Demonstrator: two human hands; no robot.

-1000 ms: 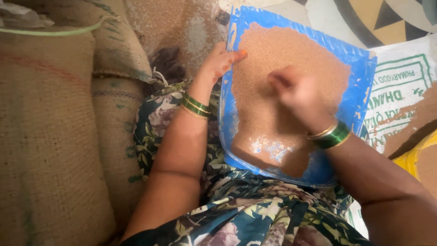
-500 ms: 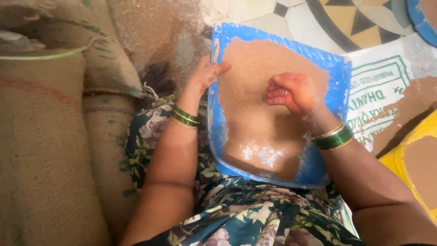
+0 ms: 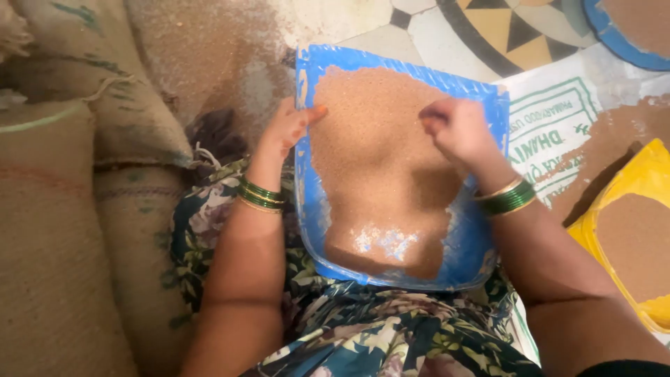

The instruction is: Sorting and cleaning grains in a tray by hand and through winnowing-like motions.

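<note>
Burlap sacks [image 3: 63, 230]: filled the left side of the view, stacked against each other beside the person's lap.
Floor [image 3: 516, 35]: patterned tile at the top, partly dusted with brown grain.
Printed woven sack [image 3: 558, 132]: lay flat on the floor to the right of the tray, with loose grain spread on it.
Blue tray [image 3: 481, 237]: rested tilted on the lap over a floral garment, holding a layer of fine brown grain [image 3: 377, 153] with a small whitish patch near its lower end.
Yellow container [image 3: 642, 230]: sat at the right edge, also holding brown grain.
Left hand [image 3: 289, 129]: gripped the tray's left rim, thumb over the edge onto the grain, fingers hidden beneath; green bangles on the wrist.
Right hand [image 3: 457, 129]: rested on the grain near the tray's upper right, fingers curled loosely inward; whether they pinched anything could not be told.
</note>
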